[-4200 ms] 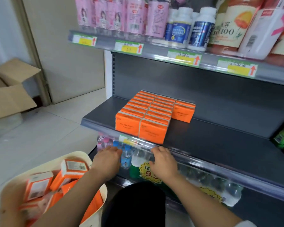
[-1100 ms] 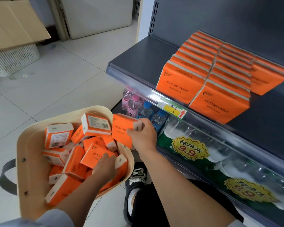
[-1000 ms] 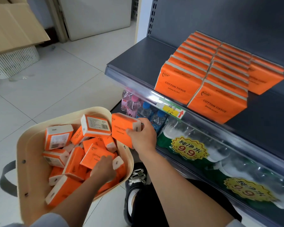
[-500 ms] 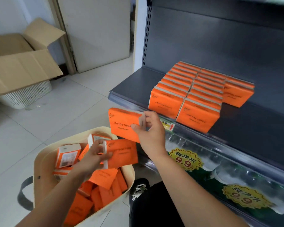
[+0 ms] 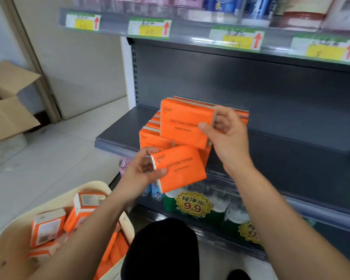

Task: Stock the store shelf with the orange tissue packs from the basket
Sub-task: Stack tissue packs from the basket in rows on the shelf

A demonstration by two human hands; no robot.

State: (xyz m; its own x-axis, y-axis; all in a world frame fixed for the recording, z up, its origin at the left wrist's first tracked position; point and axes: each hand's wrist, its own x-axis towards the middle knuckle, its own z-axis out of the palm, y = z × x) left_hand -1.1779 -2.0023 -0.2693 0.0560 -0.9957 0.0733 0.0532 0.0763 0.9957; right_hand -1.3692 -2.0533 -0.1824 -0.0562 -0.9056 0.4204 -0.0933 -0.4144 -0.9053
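Two orange cotton tissue packs carried to the shelf. The right hand [image 5: 224, 138] grips the upper tissue pack [image 5: 182, 126] by its right end, thumb across the printed face and fingers curled behind. The left hand [image 5: 141, 174] grips the lower tissue pack [image 5: 180, 170] by its left end in the same manner. Both packs are held on edge, printed face toward the camera, in front of the stocked rows [image 5: 150, 138] that stand on the dark grey shelf [image 5: 291, 150]. The upper pack hides most of those rows, so their count and the free space among them cannot be told. The cream basket [image 5: 73, 196] sits at lower left, with further loose packs [image 5: 47, 227] lying in it at mixed angles. The step in hand is judged to be placement. It is best done one pack at a time, the right hand's pack first, since it is already level with the rows. The pack's lower edge should be seated on the shelf surface, then slid until it touches its neighbour, face forward and square to the shelf front. Bare shelf shows to the right of the rows and is the likely site for a new column. The wrapping looks soft, so a light grip at the end should avoid dents. Care is needed not to nudge the front packs over the shelf lip toward the bottled water [image 5: 220, 201] below.
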